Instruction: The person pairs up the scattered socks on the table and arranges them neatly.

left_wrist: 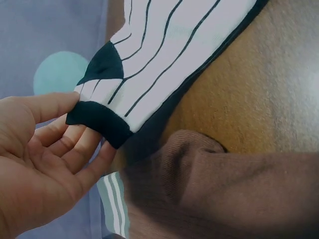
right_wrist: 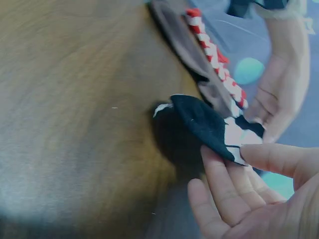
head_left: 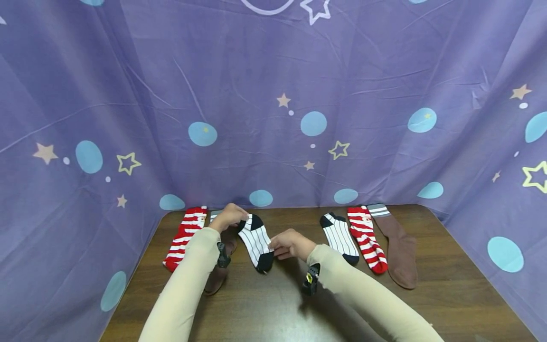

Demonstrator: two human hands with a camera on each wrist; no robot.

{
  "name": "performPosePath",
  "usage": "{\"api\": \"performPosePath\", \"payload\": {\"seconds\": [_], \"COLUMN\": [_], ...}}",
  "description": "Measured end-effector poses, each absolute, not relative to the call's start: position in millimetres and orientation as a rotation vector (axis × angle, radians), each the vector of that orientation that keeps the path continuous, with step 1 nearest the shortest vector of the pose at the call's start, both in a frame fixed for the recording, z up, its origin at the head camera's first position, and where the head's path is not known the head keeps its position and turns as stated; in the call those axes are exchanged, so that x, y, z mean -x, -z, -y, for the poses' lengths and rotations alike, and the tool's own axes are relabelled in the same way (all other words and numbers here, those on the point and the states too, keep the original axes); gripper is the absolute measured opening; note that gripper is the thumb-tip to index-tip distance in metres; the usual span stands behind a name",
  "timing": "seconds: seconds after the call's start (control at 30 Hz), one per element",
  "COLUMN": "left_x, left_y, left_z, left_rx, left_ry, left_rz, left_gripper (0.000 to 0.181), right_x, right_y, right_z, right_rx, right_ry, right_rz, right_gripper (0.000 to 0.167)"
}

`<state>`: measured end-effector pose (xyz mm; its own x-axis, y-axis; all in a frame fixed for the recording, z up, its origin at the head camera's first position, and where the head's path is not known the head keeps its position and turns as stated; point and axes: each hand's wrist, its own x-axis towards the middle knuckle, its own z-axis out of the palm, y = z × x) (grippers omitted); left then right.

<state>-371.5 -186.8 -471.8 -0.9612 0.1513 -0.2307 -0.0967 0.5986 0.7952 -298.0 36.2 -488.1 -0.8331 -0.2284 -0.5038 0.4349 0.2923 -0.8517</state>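
Thumb and fingers of my left hand (head_left: 229,217) pinch the black cuff of a white, thin-striped sock (head_left: 255,242), and my right hand (head_left: 292,243) clamps its edge near the black toe, the flat knit stretching between them. Left of my grip lies a red-and-white banded sock (head_left: 184,242); just beside my left hand, a long, finely ribbed brown sock (left_wrist: 259,189). Right of my grip come another striped white sock (head_left: 340,240), a second red-banded one (head_left: 368,240) and a smooth brown one (head_left: 400,251).
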Motion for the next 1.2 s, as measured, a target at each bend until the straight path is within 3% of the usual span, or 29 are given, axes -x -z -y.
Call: {"api": "performPosePath", "payload": {"seconds": [0.13, 0.43, 0.93, 1.2], "left_x": [370.7, 370.9, 364.3, 366.3], "left_y": [470.9, 469.7, 468.7, 468.2], "left_z": [189.9, 199.3, 198.2, 192.8], "left_rx": [0.025, 0.043, 0.084, 0.078], "left_ry": [-1.352, -1.430, -1.571, -1.712], "left_rz": [-2.462, -2.329, -2.180, -2.090], "left_gripper": [0.033, 0.037, 0.043, 0.047], "right_x": [306.6, 322.4, 339.6, 343.4], "right_y": [485.2, 478.8, 472.0, 462.4], "right_z": [-45.5, -66.1, -99.3, -116.4], "right_rx": [-0.221, -0.254, -0.260, -0.231], "right_ry": [1.587, 1.640, 1.804, 1.878], "right_rz": [-1.937, -1.744, -1.479, -1.414], "right_gripper": [0.026, 0.006, 0.029, 0.018]}}
